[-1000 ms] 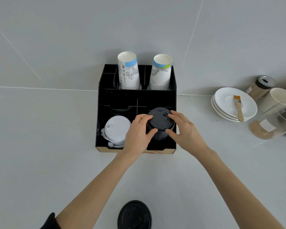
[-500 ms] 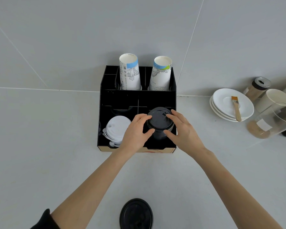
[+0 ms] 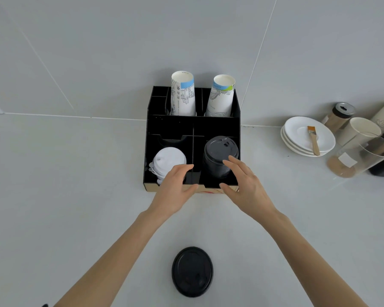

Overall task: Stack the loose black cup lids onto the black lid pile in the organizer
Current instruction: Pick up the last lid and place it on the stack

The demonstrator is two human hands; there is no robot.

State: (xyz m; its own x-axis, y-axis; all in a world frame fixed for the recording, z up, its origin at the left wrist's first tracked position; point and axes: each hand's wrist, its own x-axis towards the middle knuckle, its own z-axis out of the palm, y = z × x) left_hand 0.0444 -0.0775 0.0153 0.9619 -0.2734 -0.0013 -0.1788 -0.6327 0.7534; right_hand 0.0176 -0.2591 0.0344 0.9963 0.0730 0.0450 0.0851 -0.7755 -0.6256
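The black lid pile [image 3: 220, 156] stands upright in the front right compartment of the black organizer [image 3: 171, 125]. A loose black lid [image 3: 192, 271] lies flat on the counter near me, between my forearms. My left hand [image 3: 175, 187] hovers at the organizer's front edge, fingers apart, holding nothing. My right hand [image 3: 245, 187] is just in front of the pile, fingers spread; its fingertips overlap the pile's lower right side, and I cannot tell whether they touch it.
A white lid pile [image 3: 167, 161] fills the front left compartment. Two paper cup stacks [image 3: 183, 94] stand in the back compartments. At the right are stacked white saucers [image 3: 297, 134] with a brush [image 3: 313, 140], a shaker jar [image 3: 339, 115], cups and a glass jar [image 3: 359, 156].
Both hands have let go of the black lid pile and drawn back toward me, fingers opening. The pile stays in its compartment. The view has shifted slightly.
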